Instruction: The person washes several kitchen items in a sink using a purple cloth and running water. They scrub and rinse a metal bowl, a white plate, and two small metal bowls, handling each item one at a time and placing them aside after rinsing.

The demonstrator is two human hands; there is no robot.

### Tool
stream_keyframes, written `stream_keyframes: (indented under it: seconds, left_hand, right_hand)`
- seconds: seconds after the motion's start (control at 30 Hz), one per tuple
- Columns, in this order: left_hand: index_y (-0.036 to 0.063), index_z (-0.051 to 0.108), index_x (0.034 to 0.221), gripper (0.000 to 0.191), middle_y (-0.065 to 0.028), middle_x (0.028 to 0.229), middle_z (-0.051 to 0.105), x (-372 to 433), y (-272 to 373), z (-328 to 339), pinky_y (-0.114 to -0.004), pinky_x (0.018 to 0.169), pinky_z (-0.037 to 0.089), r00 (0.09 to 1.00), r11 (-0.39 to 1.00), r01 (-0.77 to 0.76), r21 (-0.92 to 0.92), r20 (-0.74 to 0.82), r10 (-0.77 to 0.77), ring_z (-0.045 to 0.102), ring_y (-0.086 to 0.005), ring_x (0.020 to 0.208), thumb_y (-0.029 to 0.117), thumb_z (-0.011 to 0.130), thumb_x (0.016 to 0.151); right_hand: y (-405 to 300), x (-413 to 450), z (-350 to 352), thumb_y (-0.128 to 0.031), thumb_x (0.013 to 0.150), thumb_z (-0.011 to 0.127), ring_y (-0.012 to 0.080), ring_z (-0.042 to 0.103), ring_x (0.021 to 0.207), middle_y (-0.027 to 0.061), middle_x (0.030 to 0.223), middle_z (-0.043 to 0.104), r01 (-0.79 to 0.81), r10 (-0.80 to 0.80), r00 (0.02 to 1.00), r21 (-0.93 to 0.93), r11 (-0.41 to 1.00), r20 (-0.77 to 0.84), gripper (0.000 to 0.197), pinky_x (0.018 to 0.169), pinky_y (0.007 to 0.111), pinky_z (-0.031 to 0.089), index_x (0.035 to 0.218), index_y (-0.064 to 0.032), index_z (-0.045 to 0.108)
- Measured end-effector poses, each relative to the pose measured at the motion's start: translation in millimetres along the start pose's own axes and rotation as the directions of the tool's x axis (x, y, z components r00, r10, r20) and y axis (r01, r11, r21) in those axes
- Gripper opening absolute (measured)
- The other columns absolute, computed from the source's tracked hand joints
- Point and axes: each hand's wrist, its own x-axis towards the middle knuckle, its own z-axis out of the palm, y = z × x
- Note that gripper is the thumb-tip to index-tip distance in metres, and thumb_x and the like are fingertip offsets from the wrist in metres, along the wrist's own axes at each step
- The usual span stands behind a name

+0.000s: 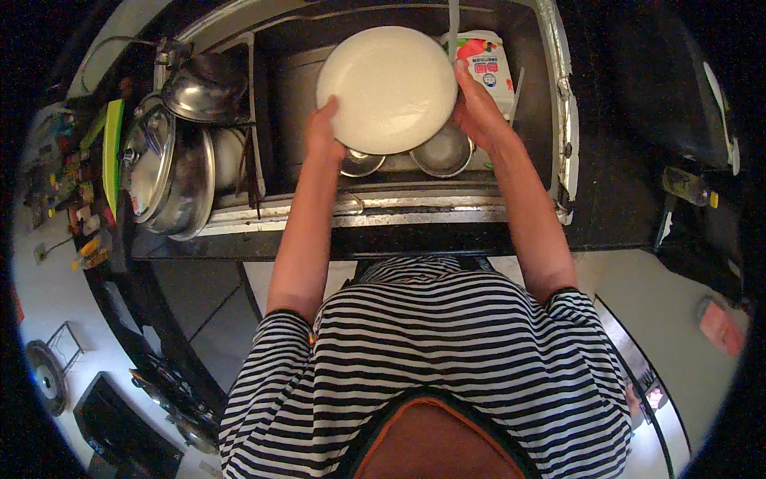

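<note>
A round cream-coloured plate (pixel 389 90) is held over a dark kitchen sink (pixel 293 114), gripped at its rim from both sides. My left hand (pixel 326 132) has its thumb on the plate's left edge, the fingers hidden beneath. At the right edge is my right hand (pixel 476 105), also with hidden fingertips. Below the plate in the basin are a small metal bowl (pixel 362 164) and a larger metal bowl (pixel 443 151), both partly covered. A white printed plastic container (pixel 488 69) lies beside my right hand. The faucet spout (pixel 454 27) reaches in above the plate's right edge.
Steel pots and basins (pixel 185 185) with a glass lid (pixel 152 155) crowd the sink's left side, below an upturned metal bowl (pixel 206 87). A green board (pixel 112 158) stands further left. A bottle with a yellow cap (pixel 691 187) is at the far right. The sink's front rim (pixel 419 217) is worn.
</note>
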Motion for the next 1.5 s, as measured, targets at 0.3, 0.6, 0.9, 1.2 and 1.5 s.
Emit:
stream_keyframes:
  seconds: [0.3,0.6,0.9,1.2,1.5]
  left_hand:
    - [-0.0083,0.048,0.11,0.038,-0.0195,0.099,0.059,43,-63,65,-0.042,0.07,0.054,0.985,0.974,0.148,0.17,0.059,-0.16,0.062,-0.0312,0.081,0.013,0.062,0.081]
    - [0.0048,0.048,0.114,0.059,-0.0174,0.111,0.055,-5,1,115,-0.052,0.09,0.044,0.837,0.94,0.314,-0.13,0.506,-0.21,0.051,-0.0344,0.108,0.053,0.054,0.081]
    - [0.0016,0.045,0.118,0.043,-0.0119,0.111,0.056,-16,-19,90,-0.035,0.081,0.052,0.945,0.98,0.086,0.182,0.297,-0.138,0.058,-0.023,0.098,0.009,0.062,0.08]
    - [0.0014,0.041,0.123,0.056,-0.0112,0.117,0.053,-54,-37,93,-0.035,0.093,0.044,0.931,0.996,0.073,0.059,0.353,-0.089,0.053,-0.0227,0.107,0.005,0.068,0.074]
    - [0.001,0.038,0.126,0.056,-0.0104,0.12,0.051,-26,-17,48,-0.035,0.094,0.042,0.879,0.991,0.051,0.12,0.465,-0.102,0.051,-0.0218,0.109,0.009,0.065,0.077]
  right_hand:
    - [-32,17,-37,-0.002,0.072,0.049,0.0278,0.059,0.094,0.0159,0.102,0.061,0.252,-0.592,0.801,-0.847,0.469,-0.089,0.046,0.083,0.035,0.044,0.118,-0.0039,0.05]
    - [-24,3,-5,-0.002,0.07,0.053,0.0318,0.059,0.089,0.0128,0.106,0.057,0.331,-0.566,0.617,-0.833,-0.444,0.547,0.048,0.072,0.037,0.05,0.118,-0.0075,0.048]
    - [20,-20,-15,-0.028,0.081,0.053,0.0312,0.032,0.126,0.0193,0.132,0.037,0.549,-0.443,0.694,-0.815,-0.183,0.567,0.056,0.103,0.046,0.023,0.129,-0.0031,0.037]
    - [-48,98,-30,-0.044,0.092,0.033,0.0313,0.054,0.106,0.0172,0.113,0.056,0.073,-0.169,0.978,-0.954,-0.29,0.126,0.056,0.091,0.043,0.041,0.122,0.0018,0.046]
    - [-15,59,-93,-0.038,0.084,0.059,0.0211,0.062,0.09,0.0137,0.104,0.061,-0.2,0.183,0.975,0.132,0.971,0.124,0.048,0.079,0.035,0.052,0.113,-0.0005,0.054]
